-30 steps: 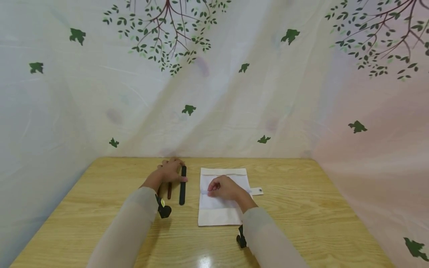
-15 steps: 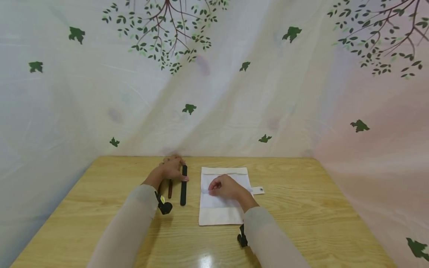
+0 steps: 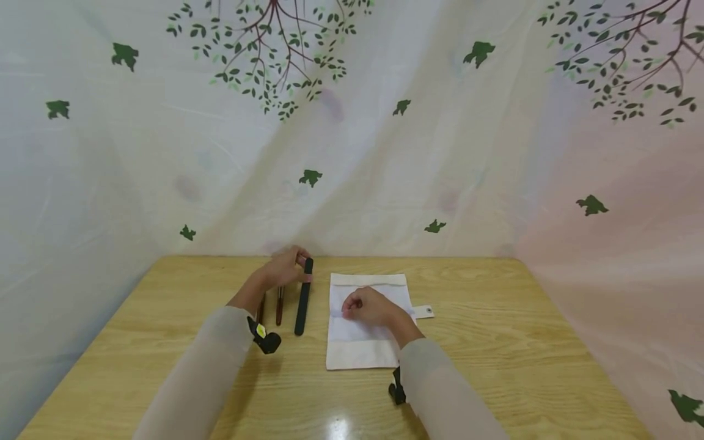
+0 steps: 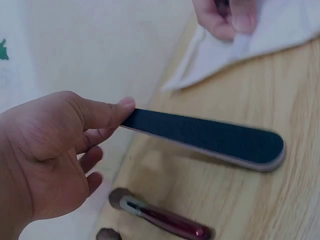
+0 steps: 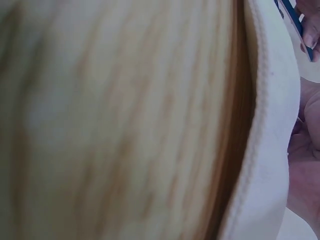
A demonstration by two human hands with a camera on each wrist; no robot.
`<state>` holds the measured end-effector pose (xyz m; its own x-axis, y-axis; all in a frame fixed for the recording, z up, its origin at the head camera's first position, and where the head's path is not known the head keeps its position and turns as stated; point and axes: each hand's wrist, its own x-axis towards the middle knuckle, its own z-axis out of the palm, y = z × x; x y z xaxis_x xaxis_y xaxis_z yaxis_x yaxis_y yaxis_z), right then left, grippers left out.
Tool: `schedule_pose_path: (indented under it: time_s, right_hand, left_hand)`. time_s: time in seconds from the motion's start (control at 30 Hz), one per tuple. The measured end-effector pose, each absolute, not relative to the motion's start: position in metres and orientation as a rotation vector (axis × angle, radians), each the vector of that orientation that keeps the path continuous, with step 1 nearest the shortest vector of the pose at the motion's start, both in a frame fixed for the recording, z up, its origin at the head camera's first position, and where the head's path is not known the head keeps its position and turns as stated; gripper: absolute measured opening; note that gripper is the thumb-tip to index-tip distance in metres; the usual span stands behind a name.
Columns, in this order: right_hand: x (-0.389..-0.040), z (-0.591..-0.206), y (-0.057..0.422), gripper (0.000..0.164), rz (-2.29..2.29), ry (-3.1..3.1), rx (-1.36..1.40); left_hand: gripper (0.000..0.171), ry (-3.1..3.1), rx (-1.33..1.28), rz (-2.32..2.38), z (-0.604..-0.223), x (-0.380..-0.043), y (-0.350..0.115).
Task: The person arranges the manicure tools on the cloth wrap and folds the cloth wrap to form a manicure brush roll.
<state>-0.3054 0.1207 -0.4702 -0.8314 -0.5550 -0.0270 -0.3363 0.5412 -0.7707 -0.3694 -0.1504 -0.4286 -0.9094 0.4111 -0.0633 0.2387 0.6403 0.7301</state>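
A black nail file (image 3: 303,305) with a pale edge is pinched near its far end by my left hand (image 3: 283,269). That end is raised, while its near end is low by the tabletop. In the left wrist view, the thumb lies on the flat of the nail file (image 4: 210,136). My right hand (image 3: 367,307) is over a white fabric pouch (image 3: 360,355) laid open, its curled thumb and fingers pinching the inner fabric. A makeup brush (image 4: 170,218) with a dark red handle lies beside the nail file; the brown tip of another brush (image 4: 108,234) shows below it.
The pouch has a snap tab (image 3: 423,312) sticking out to the right. All of this sits on a wooden table (image 3: 506,342), whose far edge meets a hanging cloth (image 3: 352,201) printed with leaves and birds.
My left hand has lifted the far end of the nail file and shifted it slightly away and to the right. The right hand stays in place on the pouch.
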Motion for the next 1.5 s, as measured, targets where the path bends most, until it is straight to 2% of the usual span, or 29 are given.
schedule_pose_path:
  time_s: [0.13,0.27,0.57,0.8,1.2,1.5]
  right_hand:
    - [-0.305,-0.47,0.12,0.004,-1.174,2.519,-0.734]
    - [-0.305,-0.47,0.12,0.004,-1.183,2.517,-0.731]
    - [-0.305,-0.472,0.12,0.005,-1.223,2.494,-0.741]
    - [-0.304,-0.473,0.118,0.007,-1.229,2.483,-0.595]
    - [-0.305,-0.474,0.118,0.003,-1.221,2.513,-0.583]
    - [-0.308,-0.477,0.117,0.003,-1.218,2.498,-0.606]
  left_hand:
    - [0.039,2.516,0.544,1.303,-0.422,-0.366,-0.146]
    - [0.033,2.39,0.494,1.452,-0.417,-0.363,-0.142]
    - [0.037,2.334,0.429,1.795,-0.416,-0.361,-0.134]
    - [0.038,2.313,0.325,2.053,-0.421,-0.362,-0.123]
    - [0.04,2.292,0.197,2.323,-0.437,-0.369,-0.103]
    - [0.037,2.31,0.141,2.34,-0.448,-0.372,-0.096]
